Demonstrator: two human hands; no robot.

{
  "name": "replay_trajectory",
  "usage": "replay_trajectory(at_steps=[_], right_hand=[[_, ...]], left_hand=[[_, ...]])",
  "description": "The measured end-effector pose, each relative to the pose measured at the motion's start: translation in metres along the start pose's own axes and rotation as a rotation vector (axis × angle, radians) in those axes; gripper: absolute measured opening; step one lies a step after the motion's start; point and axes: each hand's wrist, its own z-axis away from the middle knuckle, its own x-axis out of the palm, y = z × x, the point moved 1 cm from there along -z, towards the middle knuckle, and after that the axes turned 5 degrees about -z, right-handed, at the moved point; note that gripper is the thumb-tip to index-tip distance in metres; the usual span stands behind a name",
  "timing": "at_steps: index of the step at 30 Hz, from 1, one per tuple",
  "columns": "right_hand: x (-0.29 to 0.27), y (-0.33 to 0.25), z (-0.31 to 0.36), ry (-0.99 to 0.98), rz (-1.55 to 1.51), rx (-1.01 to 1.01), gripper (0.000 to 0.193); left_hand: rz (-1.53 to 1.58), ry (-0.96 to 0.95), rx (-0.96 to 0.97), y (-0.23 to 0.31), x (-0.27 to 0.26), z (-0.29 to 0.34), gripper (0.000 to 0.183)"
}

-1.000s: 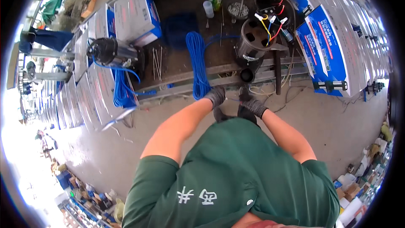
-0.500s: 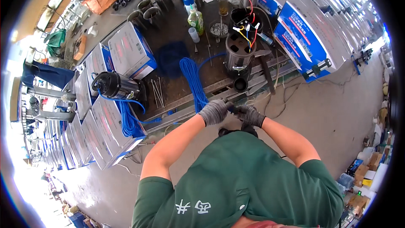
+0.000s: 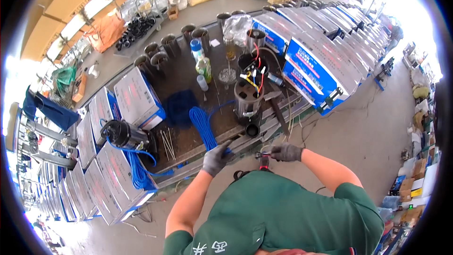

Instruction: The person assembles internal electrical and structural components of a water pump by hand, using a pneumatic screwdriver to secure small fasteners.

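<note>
My left hand (image 3: 216, 159), in a grey glove, is at the near end of a blue cable coil (image 3: 203, 125), its fingers closed around the cable. My right hand (image 3: 286, 152), also gloved, is closed on a small dark hand tool (image 3: 262, 154) that looks like pliers; its exact kind is unclear. Just below that tool, in front of my shirt, shows a red and black object (image 3: 264, 162). Beyond my hands a steel pump body (image 3: 248, 104) stands upright on the bench, with yellow, red and white-tipped wires rising from its top.
A hammer (image 3: 278, 113) lies right of the pump body. Behind stand a green-labelled bottle (image 3: 204, 68), a bowl of small parts (image 3: 227, 75) and steel cylinders (image 3: 170, 45). Boxes (image 3: 137, 97) line the left, with a finished-looking pump (image 3: 123, 134) on them; more boxes (image 3: 311, 68) stand right.
My hands, close together before, have moved apart: the left to the left at the coil, the right to the right with the tool. My view has tilted up, showing more beyond the bench.
</note>
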Motion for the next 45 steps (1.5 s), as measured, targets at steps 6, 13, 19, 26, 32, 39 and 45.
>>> replay_trajectory(at_steps=[6, 13, 19, 26, 32, 39, 45], right_hand=[[-0.122, -0.008, 0.101, 0.456, -0.526, 0.165, 0.025], [-0.299, -0.096, 0.107, 1.018, -0.660, -0.385, 0.024], [-0.440, -0.158, 0.004, 1.133, -0.854, -0.600, 0.022], [-0.570, -0.161, -0.087, 1.246, -0.892, -0.651, 0.025], [-0.579, -0.182, -0.125, 1.162, -0.939, -0.577, 0.021], [-0.580, -0.150, -0.166, 1.164, -0.921, -0.580, 0.023], [-0.498, -0.135, -0.159, 1.384, -0.582, -1.073, 0.012]], left_hand=[[0.829, 0.676, -0.517, -0.093, 0.012, 0.050, 0.023], [0.969, 1.255, -0.788, -0.158, 0.024, 0.102, 0.027], [1.026, 1.364, -1.275, -0.213, 0.075, 0.164, 0.032], [0.627, 1.322, -1.475, -0.200, 0.140, 0.166, 0.024], [0.540, 1.472, -1.377, -0.180, 0.152, 0.206, 0.022], [0.637, 1.444, -1.040, -0.049, 0.091, 0.103, 0.033], [0.859, 0.900, -0.733, 0.014, 0.020, -0.030, 0.032]])
